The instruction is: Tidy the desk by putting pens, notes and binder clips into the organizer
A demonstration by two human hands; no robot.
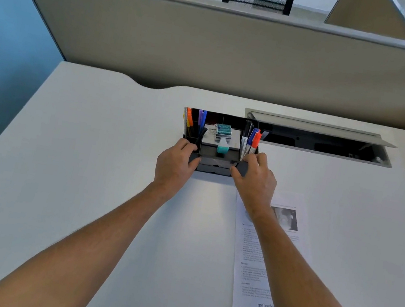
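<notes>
A black desk organizer stands on the white desk, far centre. Orange, yellow and purple pens fill its left slots. Markers with blue and red caps stand in its right slot. A grey notepad lies in the middle with a box of binder clips and a teal-tipped item on it. My left hand grips the organizer's front left corner. My right hand grips its front right corner.
A printed sheet of paper lies on the desk under my right forearm. An open cable hatch sits behind and to the right of the organizer. A grey partition wall closes off the desk's far edge.
</notes>
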